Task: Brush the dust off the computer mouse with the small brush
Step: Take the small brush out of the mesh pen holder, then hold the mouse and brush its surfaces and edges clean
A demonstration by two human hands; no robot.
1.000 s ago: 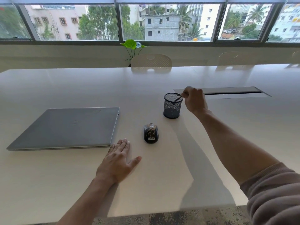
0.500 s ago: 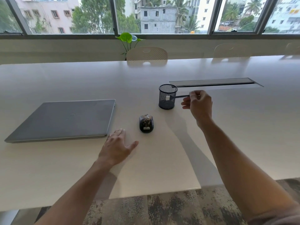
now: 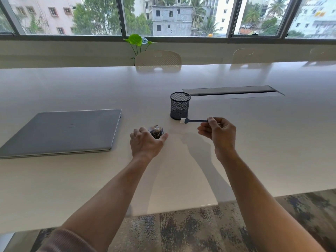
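Note:
A black computer mouse [image 3: 156, 131] with brownish dust on top lies on the white table [image 3: 91, 179]. My left hand [image 3: 145, 142] cups around its near end, fingers on the left side and thumb on the right; most of the mouse is hidden under the hand. My right hand [image 3: 219, 132] pinches the handle of a small dark brush [image 3: 194, 121] and holds it level above the table. The brush's white bristle tip points left, just in front of the base of the mesh cup, to the right of and beyond the mouse.
A black mesh pen cup [image 3: 179, 106] stands just beyond the mouse. A shut grey laptop [image 3: 63, 130] lies to the left. A cable slot [image 3: 232, 90] runs behind the cup on the right. Chairs [image 3: 158, 58] and a plant [image 3: 136, 42] line the far edge.
My right hand has drawn the brush out of the mesh cup and brought it down toward me. My left hand has slid forward from the bare table to the mouse.

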